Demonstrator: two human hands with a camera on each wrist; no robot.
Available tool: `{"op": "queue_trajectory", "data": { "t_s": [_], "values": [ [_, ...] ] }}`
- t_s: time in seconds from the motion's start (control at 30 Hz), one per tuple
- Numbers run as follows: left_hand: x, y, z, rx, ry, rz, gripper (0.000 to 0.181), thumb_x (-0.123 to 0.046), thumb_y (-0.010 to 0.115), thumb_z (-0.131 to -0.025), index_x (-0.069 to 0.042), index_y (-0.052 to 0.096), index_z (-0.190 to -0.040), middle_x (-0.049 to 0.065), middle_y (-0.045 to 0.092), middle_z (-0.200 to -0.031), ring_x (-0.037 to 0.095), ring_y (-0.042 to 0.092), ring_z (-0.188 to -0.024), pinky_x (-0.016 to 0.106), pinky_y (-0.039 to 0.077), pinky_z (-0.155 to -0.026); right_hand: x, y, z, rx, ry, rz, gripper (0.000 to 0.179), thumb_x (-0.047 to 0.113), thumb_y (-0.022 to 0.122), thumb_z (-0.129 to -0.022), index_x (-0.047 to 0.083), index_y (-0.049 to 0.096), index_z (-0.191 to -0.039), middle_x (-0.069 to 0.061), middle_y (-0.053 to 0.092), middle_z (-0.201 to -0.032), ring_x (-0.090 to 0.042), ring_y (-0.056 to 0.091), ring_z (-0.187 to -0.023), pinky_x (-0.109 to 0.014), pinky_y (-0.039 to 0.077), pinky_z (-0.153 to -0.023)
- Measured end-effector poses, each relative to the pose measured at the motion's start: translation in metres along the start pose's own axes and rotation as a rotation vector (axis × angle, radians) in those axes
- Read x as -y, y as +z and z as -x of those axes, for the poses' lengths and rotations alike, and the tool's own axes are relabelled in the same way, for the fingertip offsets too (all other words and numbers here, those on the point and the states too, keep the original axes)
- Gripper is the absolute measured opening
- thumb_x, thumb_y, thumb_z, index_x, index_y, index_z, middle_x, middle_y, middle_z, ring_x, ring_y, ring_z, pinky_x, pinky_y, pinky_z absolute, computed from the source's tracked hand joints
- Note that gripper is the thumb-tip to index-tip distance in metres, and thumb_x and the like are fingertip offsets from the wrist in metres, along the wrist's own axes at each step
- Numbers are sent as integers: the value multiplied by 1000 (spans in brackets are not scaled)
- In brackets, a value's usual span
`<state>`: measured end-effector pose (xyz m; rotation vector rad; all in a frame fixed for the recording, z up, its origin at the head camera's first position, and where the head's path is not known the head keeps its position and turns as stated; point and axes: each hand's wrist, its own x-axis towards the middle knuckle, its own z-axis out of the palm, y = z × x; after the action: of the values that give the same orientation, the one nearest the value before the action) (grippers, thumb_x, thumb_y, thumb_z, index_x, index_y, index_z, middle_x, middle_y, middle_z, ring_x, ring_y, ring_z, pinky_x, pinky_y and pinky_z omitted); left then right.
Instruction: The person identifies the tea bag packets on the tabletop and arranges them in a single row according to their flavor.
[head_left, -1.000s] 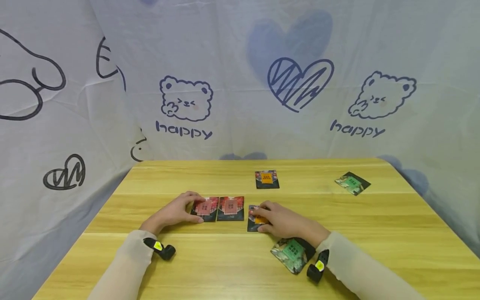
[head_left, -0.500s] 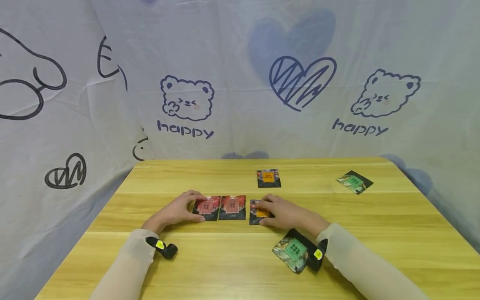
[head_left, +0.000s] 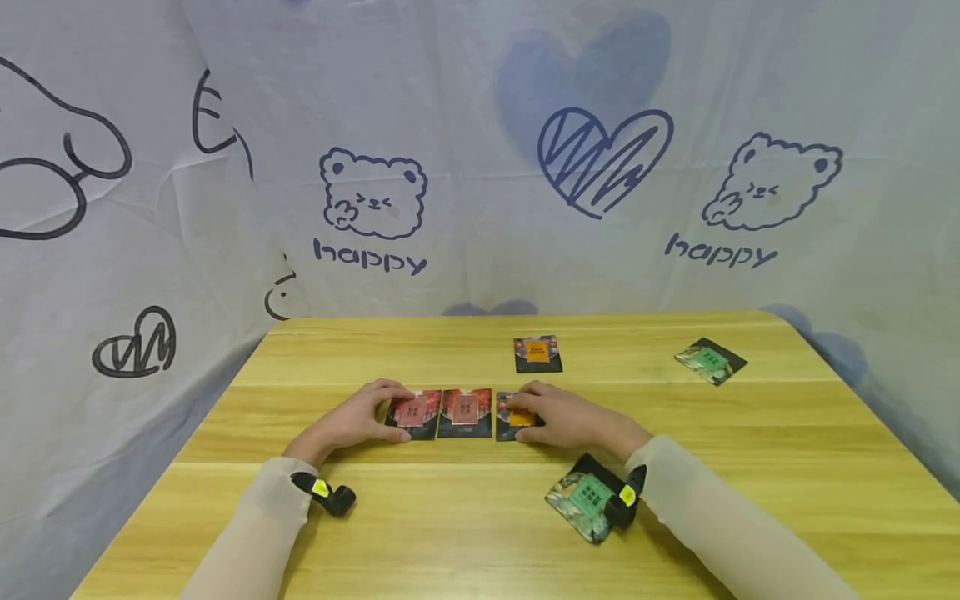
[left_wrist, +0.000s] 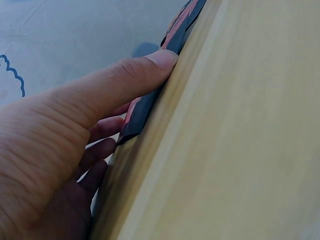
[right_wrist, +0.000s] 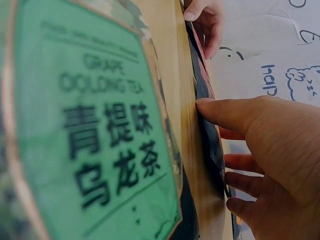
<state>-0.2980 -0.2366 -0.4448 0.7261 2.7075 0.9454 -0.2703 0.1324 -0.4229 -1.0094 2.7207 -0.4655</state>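
- Centrally left, the left hand (head_left: pixel 360 419) holds the left red packet (head_left: pixel 416 414), fingers and thumb moderately spread across it, thumb at its lower edge.
- At centre, the right red packet (head_left: pixel 465 413) lies flat just beside it.
- Right of centre, the right hand (head_left: pixel 568 417) grips the near orange packet (head_left: pixel 506 430) between thumb and fingers.
- Upper centre and upper right: far orange packet (head_left: pixel 537 353); far green packet (head_left: pixel 711 361), set askew.
- Lower right: near green packet (head_left: pixel 587 497), flat on the table (head_left: pixel 420 533).
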Motion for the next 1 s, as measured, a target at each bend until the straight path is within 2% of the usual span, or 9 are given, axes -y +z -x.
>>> {"op": "queue_trajectory", "data": {
  "t_s": [0.5,1.0],
  "values": [
    [1,0,-1,-6,-3,-8,75,-47,84,-74,-17,57,-137,17,38,-147,41,32,-136,62,25,-109,1,-4,-7,19,19,-11,55,40,59,-98,21,45,-147,-7,39,-149,-28,42,-133,-46,36,-108],
    [0,0,-1,-8,-16,-2,75,-46,84,-73,-17,57,-136,17,37,-149,41,31,-137,62,24,-110,0,-6,-9,22,15,-13,55,40,59,-98,20,46,-147,-8,39,-150,-29,40,-135,-47,35,-109]
  ]
}}
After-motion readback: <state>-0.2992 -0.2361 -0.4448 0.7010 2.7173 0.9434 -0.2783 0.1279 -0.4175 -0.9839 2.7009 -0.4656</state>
